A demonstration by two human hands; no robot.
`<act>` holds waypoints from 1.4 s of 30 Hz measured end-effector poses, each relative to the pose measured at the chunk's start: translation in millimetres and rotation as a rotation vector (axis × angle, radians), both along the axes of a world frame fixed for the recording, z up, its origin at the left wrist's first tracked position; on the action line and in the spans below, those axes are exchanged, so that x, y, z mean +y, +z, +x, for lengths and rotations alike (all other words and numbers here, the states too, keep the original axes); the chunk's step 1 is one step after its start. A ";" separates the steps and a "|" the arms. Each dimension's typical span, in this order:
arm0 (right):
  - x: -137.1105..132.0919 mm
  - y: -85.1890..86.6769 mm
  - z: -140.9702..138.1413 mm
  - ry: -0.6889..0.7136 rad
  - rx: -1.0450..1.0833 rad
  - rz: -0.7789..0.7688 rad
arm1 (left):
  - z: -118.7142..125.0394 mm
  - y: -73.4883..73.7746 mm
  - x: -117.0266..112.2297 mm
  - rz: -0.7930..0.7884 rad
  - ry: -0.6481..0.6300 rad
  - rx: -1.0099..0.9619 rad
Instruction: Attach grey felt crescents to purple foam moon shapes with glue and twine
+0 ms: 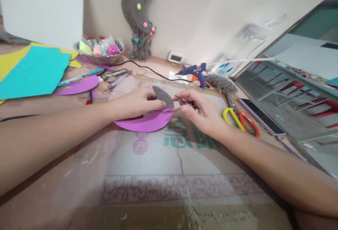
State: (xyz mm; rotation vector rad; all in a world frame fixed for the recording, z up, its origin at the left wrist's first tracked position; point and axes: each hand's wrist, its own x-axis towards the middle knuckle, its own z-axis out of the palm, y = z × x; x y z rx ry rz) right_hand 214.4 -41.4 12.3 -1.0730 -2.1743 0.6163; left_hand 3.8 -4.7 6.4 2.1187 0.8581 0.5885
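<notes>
A purple crescent-shaped foam or card piece (149, 122) lies before me, its upper part wrapped in grey yarn (164, 96). My left hand (141, 100) grips it from the left, with the thumb pressed on the wrapped part. To the right of its edge, my right hand (199, 108) is closed in a pinch on what looks like a strand of grey yarn, with a small dark bundle partly hidden by the fingers. A thin strand runs between the crescent and these fingers.
A blue glue gun (194, 71) stands behind my right hand. Grey yarn skein (221, 83), scissors (240, 119) and a phone (262, 115) lie at right. Turquoise sheet (34, 73), purple offcut (79, 85), pens and a bowl (101, 58) are left. A yarn-covered moon (137, 10) hangs behind.
</notes>
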 end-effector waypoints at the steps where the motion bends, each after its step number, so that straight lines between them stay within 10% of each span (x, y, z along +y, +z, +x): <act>1: 1.6 0.6 3.1 -0.015 -0.032 0.088 | 0.0 0.9 -0.4 0.010 0.008 -0.001; 11: 14.2 -5.2 22.2 -0.074 -0.360 0.611 | -1.5 1.8 2.4 0.017 0.042 -0.013; 42: 15.7 -7.1 23.6 -0.022 -0.464 0.754 | -2.3 0.5 0.6 -0.022 0.078 0.005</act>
